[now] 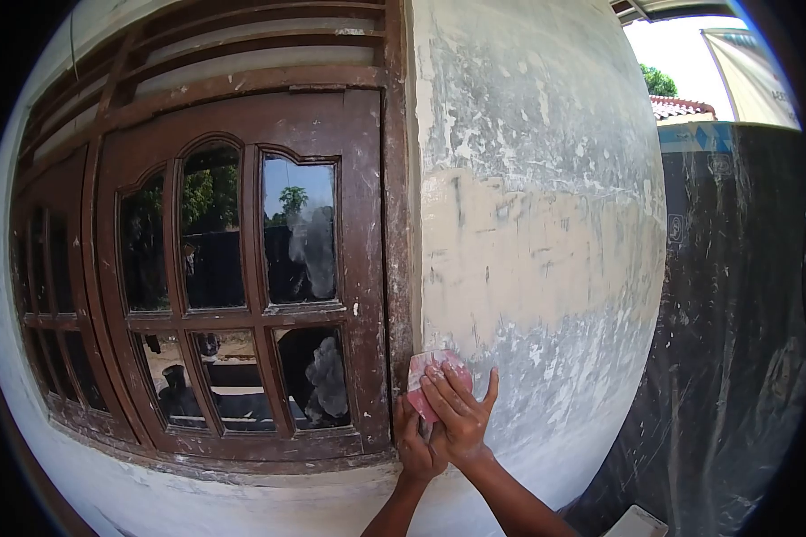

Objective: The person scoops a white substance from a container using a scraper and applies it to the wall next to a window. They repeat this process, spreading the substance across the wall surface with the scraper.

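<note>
A pinkish-red piece of sandpaper [418, 404], dusted with white, lies against the wall corner beside the window frame. My right hand [461, 412] presses on it from the front, fingers laid across it and the thumb or an outer finger sticking out to the right. Just below and to the left, my left hand [418, 447] grips its lower left edge, close to the brown wood; part of that hand's grip is hidden. Behind both is the plastered wall [528, 259], with a smooth cream patch in the middle and flaky grey-white areas above and below.
Left of the wall stands a brown wooden window [363, 224] with glass panes and a projecting frame. A tall dark sheet [725, 313] rises at the right. Low at the bottom right is the corner of a pale object [638, 522]. A banner [752, 72] hangs beyond.
</note>
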The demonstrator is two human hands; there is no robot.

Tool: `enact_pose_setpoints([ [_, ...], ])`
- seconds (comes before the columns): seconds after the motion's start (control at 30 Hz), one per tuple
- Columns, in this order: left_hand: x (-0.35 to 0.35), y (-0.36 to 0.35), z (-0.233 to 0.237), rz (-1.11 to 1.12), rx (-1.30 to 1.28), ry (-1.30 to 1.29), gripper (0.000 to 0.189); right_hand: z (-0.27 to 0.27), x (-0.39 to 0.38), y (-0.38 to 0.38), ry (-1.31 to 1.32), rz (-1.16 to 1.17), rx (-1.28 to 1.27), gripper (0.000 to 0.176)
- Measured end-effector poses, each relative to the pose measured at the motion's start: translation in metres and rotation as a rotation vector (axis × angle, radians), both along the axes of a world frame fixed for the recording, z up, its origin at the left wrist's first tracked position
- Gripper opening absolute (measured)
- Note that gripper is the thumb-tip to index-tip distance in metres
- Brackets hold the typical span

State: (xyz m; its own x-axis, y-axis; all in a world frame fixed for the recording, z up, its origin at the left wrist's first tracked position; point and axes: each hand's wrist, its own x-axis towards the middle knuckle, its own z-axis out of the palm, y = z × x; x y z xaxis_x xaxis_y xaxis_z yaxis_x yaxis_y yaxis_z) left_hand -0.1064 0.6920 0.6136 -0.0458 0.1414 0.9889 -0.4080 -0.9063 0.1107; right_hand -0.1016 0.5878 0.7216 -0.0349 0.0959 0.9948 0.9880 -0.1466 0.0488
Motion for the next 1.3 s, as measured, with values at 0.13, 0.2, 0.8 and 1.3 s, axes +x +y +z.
enact_pose_setpoints([
  [0.13, 0.001, 0.0, -0.006, 0.008, -0.023, 0.026, 0.056, 0.062, -0.014, -0.01, -0.119, -0.021, 0.143, 0.044],
  [0.2, 0.001, -0.001, -0.01, 0.011, -0.018, -0.012, 0.055, 0.096, -0.004, 0.007, -0.142, -0.057, 0.155, 0.044],
  [0.8, 0.001, -0.002, -0.008, 0.009, -0.034, 0.016, 0.049, 0.108, 0.052, -0.032, -0.156, -0.075, 0.279, 0.055],
  [1.3, -0.006, -0.006, 0.001, 0.07, 0.011, 0.044, 0.048, -0.022, 0.049, -0.056, -0.036, -0.057, 0.081, 0.052],
])
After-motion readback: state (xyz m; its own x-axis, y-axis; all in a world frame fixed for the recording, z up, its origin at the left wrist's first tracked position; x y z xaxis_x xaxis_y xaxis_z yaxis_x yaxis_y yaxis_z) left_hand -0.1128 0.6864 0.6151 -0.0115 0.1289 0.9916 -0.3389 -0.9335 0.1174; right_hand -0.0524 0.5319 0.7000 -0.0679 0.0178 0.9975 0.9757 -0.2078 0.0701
